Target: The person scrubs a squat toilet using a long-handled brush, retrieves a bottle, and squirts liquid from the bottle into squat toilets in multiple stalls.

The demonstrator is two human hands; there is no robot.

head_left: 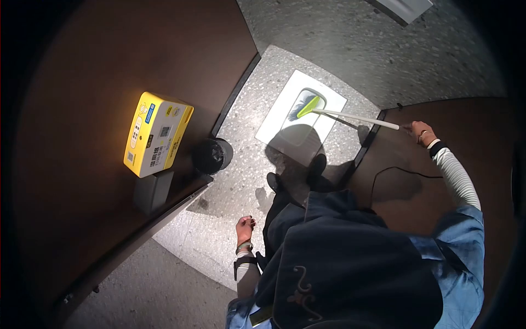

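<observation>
A long-handled brush [356,118] with a pale handle, a lime-green head and dark bristles reaches over the white squat toilet [329,98] set in the floor. The bristles fan out inside the bowl. At the right, my right hand [421,132] has its fingers closed at the free end of the handle. My left hand [245,227] hangs low over the speckled floor, left of my legs, with its fingers curled in and nothing visible in them. The shadow of my head covers the lower part of the toilet.
Brown partition panels [181,49] stand on both sides. A yellow and white dispenser box [159,134] is mounted on the left one, above a grey box [153,192]. A black-lined bin [212,156] stands below. A dark cord [402,168] hangs at the right.
</observation>
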